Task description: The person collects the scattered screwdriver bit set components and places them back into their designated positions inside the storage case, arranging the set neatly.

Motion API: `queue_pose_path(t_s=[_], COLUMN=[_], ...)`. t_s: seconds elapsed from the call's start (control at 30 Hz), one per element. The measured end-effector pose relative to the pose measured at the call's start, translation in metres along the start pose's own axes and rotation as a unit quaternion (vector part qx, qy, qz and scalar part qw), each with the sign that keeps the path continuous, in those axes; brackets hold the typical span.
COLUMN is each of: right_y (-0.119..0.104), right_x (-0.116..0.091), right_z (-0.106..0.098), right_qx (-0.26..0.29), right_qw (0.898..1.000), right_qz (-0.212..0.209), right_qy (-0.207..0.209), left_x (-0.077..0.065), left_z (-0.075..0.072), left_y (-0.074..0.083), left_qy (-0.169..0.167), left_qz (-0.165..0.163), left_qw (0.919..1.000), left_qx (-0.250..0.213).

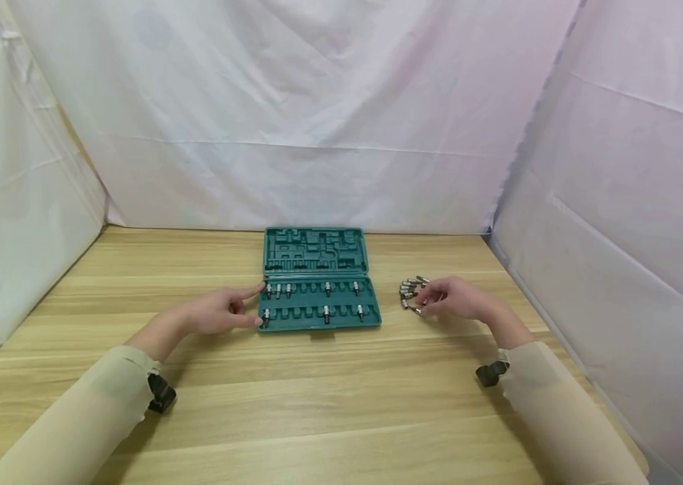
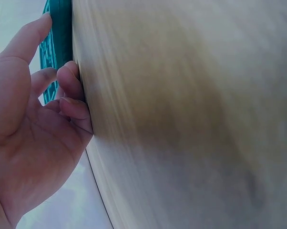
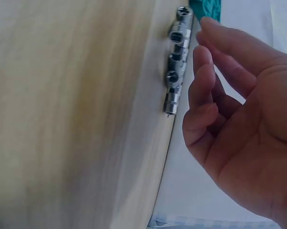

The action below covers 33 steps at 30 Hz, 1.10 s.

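Left hand [image 1: 214,313], spread thumb and forefinger, at green rectangular plastic case [image 1: 311,300]. Right hand [image 1: 457,298], bent, seemingly empty fingers, beside silver cylindrical metal sockets [image 1: 407,290]. Risk: rolling if nudged.

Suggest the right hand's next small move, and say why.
Probably lower the right hand and pinch one loose, cylindrical silver metal socket bit: its fingers look empty beside several bits, while the open green plastic case has vacant slots.

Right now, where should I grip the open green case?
Probably grip the case by the front half's side walls, one hand from each side: bits sit in both rows, so keep it level, and the lid lies open behind. Your left hand is at the left wall.
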State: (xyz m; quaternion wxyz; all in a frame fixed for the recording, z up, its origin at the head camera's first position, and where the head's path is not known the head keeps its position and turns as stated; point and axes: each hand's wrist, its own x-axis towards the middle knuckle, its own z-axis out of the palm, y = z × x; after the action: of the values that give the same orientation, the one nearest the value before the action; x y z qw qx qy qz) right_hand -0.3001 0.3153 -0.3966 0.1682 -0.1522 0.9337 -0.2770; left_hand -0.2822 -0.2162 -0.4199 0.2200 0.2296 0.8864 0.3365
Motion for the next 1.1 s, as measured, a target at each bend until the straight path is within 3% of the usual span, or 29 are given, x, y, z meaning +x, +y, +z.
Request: queue_pose_path(t_s=[0.37,0.8,1.1], right_y=[-0.004,-0.003,-0.002], right_x=[0.003,0.002,0.000], right_z=[0.007,0.011,0.009], right_qx=[-0.033,-0.023,-0.025], right_qw=[0.999,0.999,1.000], right_qz=[-0.004,0.023,-0.007], right_qy=[-0.004,0.005,0.011], left_x=[-0.001,0.000,-0.001], left_z=[0.001,0.000,0.000], left_y=[0.002,0.002,0.002], left_qy=[0.002,0.003,0.000], left_qz=[-0.001,-0.001,-0.006], left_qw=[1.0000,1.0000,1.0000], left_qx=[0.006,0.009,0.006])
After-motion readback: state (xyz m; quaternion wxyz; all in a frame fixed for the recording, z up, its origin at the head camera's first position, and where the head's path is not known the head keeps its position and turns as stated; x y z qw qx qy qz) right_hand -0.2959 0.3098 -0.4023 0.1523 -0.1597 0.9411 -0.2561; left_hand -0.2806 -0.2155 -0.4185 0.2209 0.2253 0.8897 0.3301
